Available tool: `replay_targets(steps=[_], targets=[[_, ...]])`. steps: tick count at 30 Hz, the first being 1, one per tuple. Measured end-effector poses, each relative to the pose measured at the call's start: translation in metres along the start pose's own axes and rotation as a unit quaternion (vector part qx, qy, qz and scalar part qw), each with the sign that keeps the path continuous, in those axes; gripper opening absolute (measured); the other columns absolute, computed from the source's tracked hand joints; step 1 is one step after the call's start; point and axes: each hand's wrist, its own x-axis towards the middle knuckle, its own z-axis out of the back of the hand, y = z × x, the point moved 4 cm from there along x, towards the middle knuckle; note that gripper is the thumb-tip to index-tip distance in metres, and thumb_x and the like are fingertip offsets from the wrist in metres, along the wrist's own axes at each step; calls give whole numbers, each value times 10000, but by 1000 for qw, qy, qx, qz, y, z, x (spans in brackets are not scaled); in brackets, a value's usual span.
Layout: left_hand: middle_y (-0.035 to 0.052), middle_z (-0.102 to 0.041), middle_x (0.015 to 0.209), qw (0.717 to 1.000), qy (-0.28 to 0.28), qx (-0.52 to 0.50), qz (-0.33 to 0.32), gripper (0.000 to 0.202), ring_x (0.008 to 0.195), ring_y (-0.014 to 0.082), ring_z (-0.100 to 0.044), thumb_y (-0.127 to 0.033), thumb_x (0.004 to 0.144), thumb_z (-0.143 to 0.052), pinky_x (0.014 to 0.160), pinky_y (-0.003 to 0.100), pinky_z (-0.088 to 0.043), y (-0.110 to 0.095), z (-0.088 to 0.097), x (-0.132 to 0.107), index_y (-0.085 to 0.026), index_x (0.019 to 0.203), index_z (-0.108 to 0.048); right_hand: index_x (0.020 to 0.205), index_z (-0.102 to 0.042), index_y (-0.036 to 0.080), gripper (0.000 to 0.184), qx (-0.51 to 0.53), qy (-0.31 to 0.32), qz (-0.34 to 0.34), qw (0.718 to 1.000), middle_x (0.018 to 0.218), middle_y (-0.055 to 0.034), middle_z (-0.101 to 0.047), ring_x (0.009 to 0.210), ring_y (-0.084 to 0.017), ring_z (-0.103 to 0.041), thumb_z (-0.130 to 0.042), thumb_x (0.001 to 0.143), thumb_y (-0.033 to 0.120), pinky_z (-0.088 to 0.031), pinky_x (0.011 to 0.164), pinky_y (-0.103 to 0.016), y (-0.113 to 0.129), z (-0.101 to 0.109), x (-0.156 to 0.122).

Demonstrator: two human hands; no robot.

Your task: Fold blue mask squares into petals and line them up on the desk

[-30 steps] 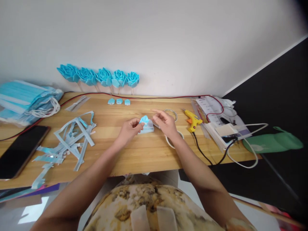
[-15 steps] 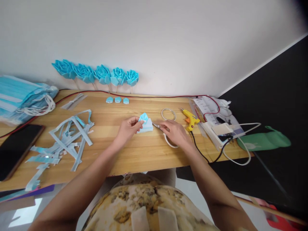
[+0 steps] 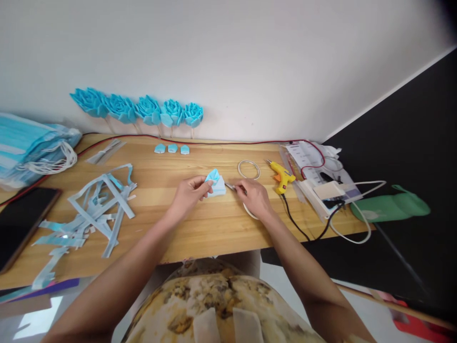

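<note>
Head view: gripping what with the left hand (image 3: 189, 194)?

Pinching a folded blue piece (image 3: 213, 175) between thumb and fingers, partly covering a pale stack (image 3: 219, 189) on the table (image 3: 203, 228).

And with the right hand (image 3: 253, 194)?

Closed around a slim tool (image 3: 230, 186) — too small to identify — pointing toward the stack.

Near what else?

Near a ring (image 3: 240, 165) and the glue gun (image 3: 283, 178). Beyond, see three petals (image 3: 173, 148) and five flowers (image 3: 148, 110).

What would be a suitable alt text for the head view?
A person's left hand pinches a folded blue piece at a wooden table, while the right hand holds a metal tool beside it. Five blue flowers line the wall behind; a yellow glue gun lies at right.
</note>
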Motion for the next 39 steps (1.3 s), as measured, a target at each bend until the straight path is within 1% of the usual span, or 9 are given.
replay_targets(steps=[5,9,11,15,18,20,26,33,39], targets=[[2,-570,618,999,6,-42,15,298,521,81,-442,-426,759,-632,505,221,-365,-1,-3,-2,-158,631,-615,873,-633,199,127,66,0,-60,996,796,-34,-688,747,-188,-608,-513,893,234,-414,694,-295,-10,-3,1],[3,-562,608,998,15,-61,22,312,529,84,-446,-432,759,-630,503,221,-367,3,-3,-1,-159,609,-611,901,-636,210,170,173,-41,-90,980,783,-15,-690,653,-157,-600,-491,915,298,-431,638,-275,-6,10,3],[4,-559,605,997,18,-68,28,318,531,88,-450,-440,760,-630,503,223,-371,5,-3,-1,-159,612,-611,918,-649,215,180,188,-73,-68,977,844,-25,-695,647,-149,-590,-501,917,318,-443,644,-282,5,22,7],[1,-553,594,996,23,-75,33,325,528,88,-455,-443,769,-627,507,224,-376,7,-3,0,-156,618,-608,921,-662,235,157,152,-141,58,977,825,-31,-675,762,-176,-595,-507,924,263,-452,740,-325,37,40,18],[-3,-548,581,996,29,-81,33,331,520,85,-454,-439,774,-625,510,225,-377,5,-3,0,-153,608,-601,961,-667,244,154,124,-173,139,967,816,-38,-675,782,-184,-589,-524,914,215,-451,741,-336,53,40,25],[-3,-551,581,995,29,-86,38,334,519,85,-458,-440,775,-624,513,227,-380,5,-3,0,-153,608,-599,993,-671,251,174,103,-181,169,963,826,-45,-680,794,-189,-590,-529,906,199,-450,738,-342,58,35,28],[-3,-568,602,993,32,-97,53,334,516,81,-465,-448,770,-630,516,227,-380,8,-3,1,-152,618,-599,1023,-675,270,212,81,-186,187,961,815,-48,-675,789,-191,-593,-522,903,186,-449,713,-349,55,23,26],[-7,-573,602,992,36,-107,55,333,517,79,-468,-452,761,-645,512,225,-375,11,-4,1,-155,619,-602,1022,-672,270,219,62,-185,194,961,818,-45,-688,788,-193,-600,-532,891,166,-445,705,-350,53,21,25],[-7,-565,600,993,43,-97,50,338,524,82,-468,-452,771,-636,520,226,-378,12,-4,1,-154,615,-600,1068,-660,264,252,56,-204,221,952,838,-41,-697,794,-189,-598,-547,879,141,-450,702,-335,54,21,25]])
